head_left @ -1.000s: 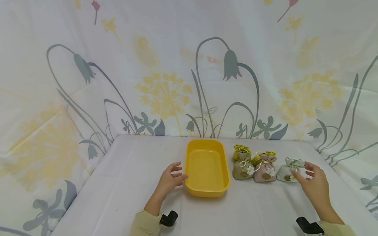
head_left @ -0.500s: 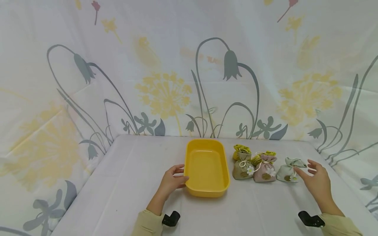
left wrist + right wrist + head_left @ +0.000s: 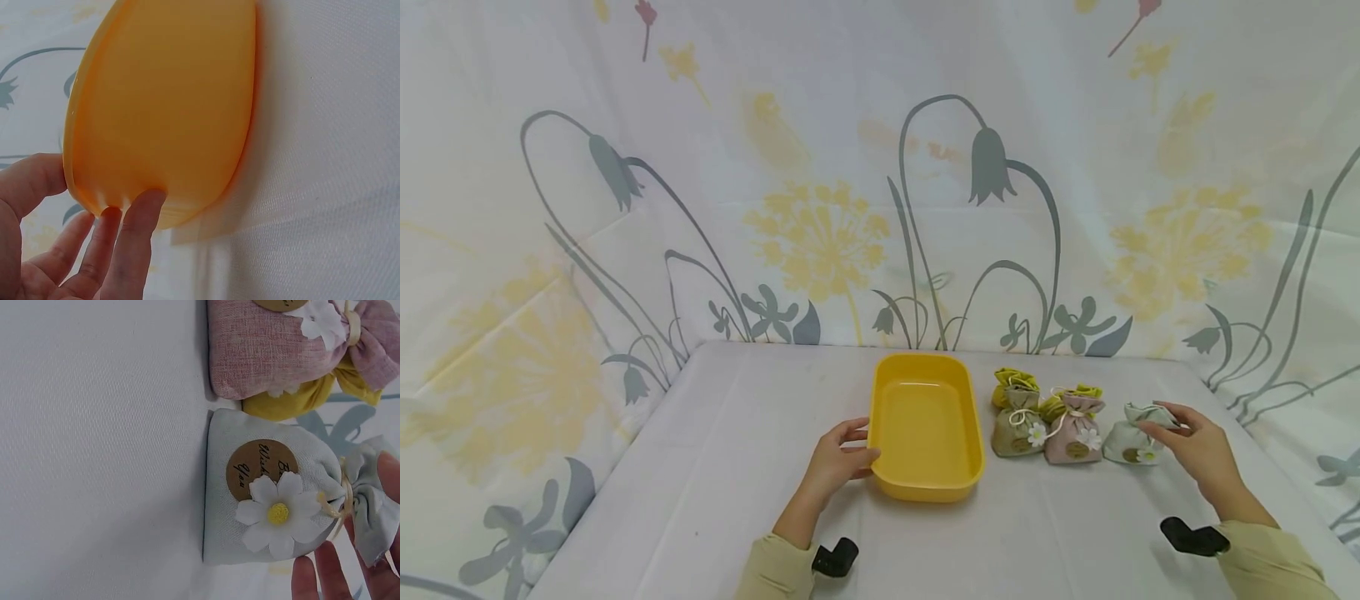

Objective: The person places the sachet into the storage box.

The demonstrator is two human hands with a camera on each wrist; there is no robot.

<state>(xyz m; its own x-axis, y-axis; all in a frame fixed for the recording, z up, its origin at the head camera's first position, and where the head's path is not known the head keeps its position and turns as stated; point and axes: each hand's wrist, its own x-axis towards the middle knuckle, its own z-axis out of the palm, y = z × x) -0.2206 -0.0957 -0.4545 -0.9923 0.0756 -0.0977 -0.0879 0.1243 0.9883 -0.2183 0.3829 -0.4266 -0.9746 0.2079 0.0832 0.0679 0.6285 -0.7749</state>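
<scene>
A yellow plastic tray [image 3: 925, 433] stands on the white-covered table. My left hand [image 3: 835, 458] grips its near left side, the thumb at the rim and the fingertips [image 3: 150, 200] against the outer wall. To the right, a pale green drawstring sachet [image 3: 1131, 440] stands upright on the table. My right hand [image 3: 1206, 450] pinches its gathered top between thumb and fingers. A white cloth daisy [image 3: 278, 514] and a round brown label [image 3: 250, 464] decorate its front. Part of the gathered top is hidden behind the fingers.
Left of the pale sachet stand a pink sachet [image 3: 1073, 437] and an olive-green sachet [image 3: 1017, 432]. Yellow sachets [image 3: 1051, 407] show behind them. A flower-printed cloth [image 3: 820, 167] rises along the table's back edge.
My left hand has come in against the tray's side and holds it. My right hand first drew slightly right, then closed its thumb and fingers on the pale sachet's top.
</scene>
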